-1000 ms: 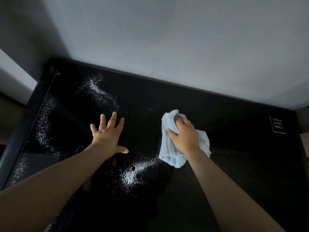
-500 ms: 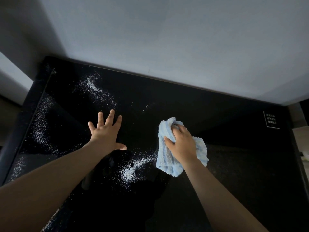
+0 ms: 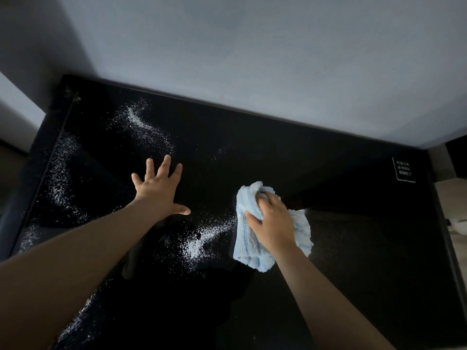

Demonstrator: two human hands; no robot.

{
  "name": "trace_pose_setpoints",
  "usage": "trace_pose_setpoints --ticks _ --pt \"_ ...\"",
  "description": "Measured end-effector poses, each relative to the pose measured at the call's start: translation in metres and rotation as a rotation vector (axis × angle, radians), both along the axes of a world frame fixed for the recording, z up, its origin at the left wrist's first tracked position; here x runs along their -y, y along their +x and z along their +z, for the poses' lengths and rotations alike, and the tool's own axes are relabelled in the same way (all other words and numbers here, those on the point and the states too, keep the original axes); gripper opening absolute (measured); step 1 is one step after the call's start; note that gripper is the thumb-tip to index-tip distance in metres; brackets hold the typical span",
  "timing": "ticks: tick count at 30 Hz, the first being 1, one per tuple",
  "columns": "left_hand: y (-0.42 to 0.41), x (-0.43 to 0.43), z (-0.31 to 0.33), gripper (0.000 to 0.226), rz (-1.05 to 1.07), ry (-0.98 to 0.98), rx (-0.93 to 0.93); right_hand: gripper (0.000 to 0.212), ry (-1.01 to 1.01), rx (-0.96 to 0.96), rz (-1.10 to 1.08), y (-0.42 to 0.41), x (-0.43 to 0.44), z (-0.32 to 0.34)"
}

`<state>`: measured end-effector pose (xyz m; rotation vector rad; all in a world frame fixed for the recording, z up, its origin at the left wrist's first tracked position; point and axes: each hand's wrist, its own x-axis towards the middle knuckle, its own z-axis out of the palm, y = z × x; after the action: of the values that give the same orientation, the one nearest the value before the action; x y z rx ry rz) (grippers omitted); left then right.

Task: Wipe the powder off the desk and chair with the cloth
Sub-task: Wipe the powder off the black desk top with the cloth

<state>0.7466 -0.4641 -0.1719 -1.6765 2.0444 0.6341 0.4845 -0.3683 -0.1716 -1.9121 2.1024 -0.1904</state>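
A glossy black desk (image 3: pixel 353 248) fills the lower view. White powder (image 3: pixel 199 239) lies in a patch just left of the cloth, with more powder (image 3: pixel 141 125) in a streak at the back left and scattered along the left edge. My right hand (image 3: pixel 273 221) grips a crumpled light-blue cloth (image 3: pixel 249 251) and presses it on the desk. My left hand (image 3: pixel 159 188) rests flat on the desk with fingers spread, left of the cloth. No chair is in view.
A pale grey wall (image 3: pixel 252 59) runs along the desk's back edge. A small white-printed label (image 3: pixel 403 170) sits at the desk's back right corner. The desk's left edge (image 3: pixel 32 178) drops off to a darker floor area.
My right hand with the cloth has slid toward me and a little left, up against the near powder patch. My left hand has stayed in place on the desk.
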Motion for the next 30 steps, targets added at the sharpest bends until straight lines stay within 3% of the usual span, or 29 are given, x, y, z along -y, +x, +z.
trace_pose_setpoints --ticks 11,20,30 --pt "0.013 -0.049 0.019 0.123 -0.064 0.038 -0.136 0.051 0.040 0.013 -0.035 0.009 -0.043 0.001" --pt "0.039 -0.109 0.018 0.139 -0.211 0.113 -0.029 0.051 0.061 0.032 -0.102 0.021 -0.080 0.003" --pt "0.056 -0.145 0.010 0.147 -0.197 0.123 0.019 0.051 0.088 0.011 -0.152 0.035 -0.126 0.004"
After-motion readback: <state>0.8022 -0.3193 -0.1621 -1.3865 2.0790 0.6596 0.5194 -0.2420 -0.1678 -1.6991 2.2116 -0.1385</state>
